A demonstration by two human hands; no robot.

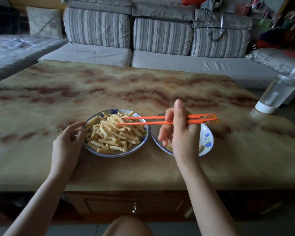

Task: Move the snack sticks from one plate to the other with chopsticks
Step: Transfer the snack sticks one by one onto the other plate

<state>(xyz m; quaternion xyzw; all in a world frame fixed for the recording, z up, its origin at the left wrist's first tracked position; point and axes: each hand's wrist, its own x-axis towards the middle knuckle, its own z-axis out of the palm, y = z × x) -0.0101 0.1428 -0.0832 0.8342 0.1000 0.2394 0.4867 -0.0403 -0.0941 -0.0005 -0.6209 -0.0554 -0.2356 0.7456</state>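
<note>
Right hand: my right hand [180, 133] is closed around the orange chopsticks [143, 120], gripping them near their middle, forefinger raised straight up
Chopsticks: they lie almost level and point left, their rear ends over the second plate [206, 133], their tips slightly apart on top of the heap; I cannot tell whether a stick is caught between them
Left hand: my left hand [66, 142] holds the left rim of the full plate [119, 155], fingers curled, forefinger and thumb on the edge
Snack sticks: nearly all the snack sticks [112, 133] are piled in the full plate; I see a few in the second plate, partly hidden behind my right hand
Plates: side by side on the marbled table [58, 92], rims just beside each other
Far right: a clear bottle [278, 92] with a white base stands near the table's edge
Beyond the table: a striped grey sofa [160, 36]
</note>
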